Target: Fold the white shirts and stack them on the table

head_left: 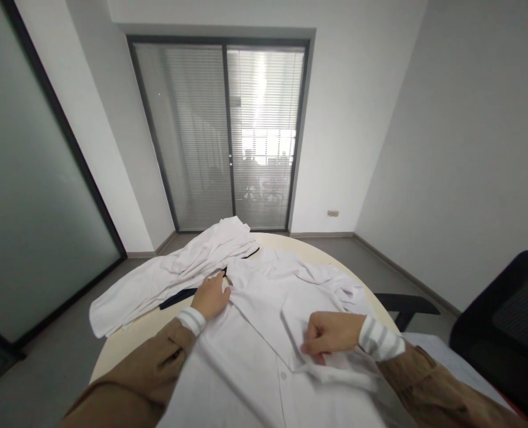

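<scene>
The white shirt [264, 356] lies on the worktop [125, 349], its long way running from the far side to the person, w/ R hand [335, 333] pinching its cloth & L hand [210, 295] (can't tell if gripping) at its edge, well apart.

This looks like a small office or meeting room: slatted blinds [183, 142] hang across a dark-framed glass partition [228, 119], a frosted glass panel [27, 166] stands at the left, and a black mesh-backed chair [508, 309] sits beside a round-edged desk [123, 345] between plain walls [357, 107].
</scene>
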The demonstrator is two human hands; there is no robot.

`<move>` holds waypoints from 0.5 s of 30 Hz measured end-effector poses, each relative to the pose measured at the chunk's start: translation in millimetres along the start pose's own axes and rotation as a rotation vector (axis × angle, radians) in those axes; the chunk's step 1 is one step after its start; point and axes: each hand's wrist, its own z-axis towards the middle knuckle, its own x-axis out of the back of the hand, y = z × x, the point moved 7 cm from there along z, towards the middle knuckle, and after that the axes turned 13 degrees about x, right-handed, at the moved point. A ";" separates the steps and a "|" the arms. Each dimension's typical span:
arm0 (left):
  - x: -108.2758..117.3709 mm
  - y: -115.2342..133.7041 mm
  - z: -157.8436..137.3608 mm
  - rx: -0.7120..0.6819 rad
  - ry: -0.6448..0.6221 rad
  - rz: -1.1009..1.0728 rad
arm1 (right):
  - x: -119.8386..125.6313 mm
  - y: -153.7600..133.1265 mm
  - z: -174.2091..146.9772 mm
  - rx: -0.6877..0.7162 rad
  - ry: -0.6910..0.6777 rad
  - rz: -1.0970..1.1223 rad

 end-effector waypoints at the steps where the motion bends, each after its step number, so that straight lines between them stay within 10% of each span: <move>1: -2.4 -2.2 5.0 0.005 -0.002 -0.033 | 6.1 3.9 2.6 -0.036 0.078 -0.083; 6: -13.7 -0.8 12.5 -0.092 -0.046 -0.106 | 34.6 23.9 12.8 -0.057 0.489 -0.435; 15: -18.6 2.9 15.9 -0.048 0.032 -0.085 | 29.7 106.3 19.7 -0.513 0.393 -0.387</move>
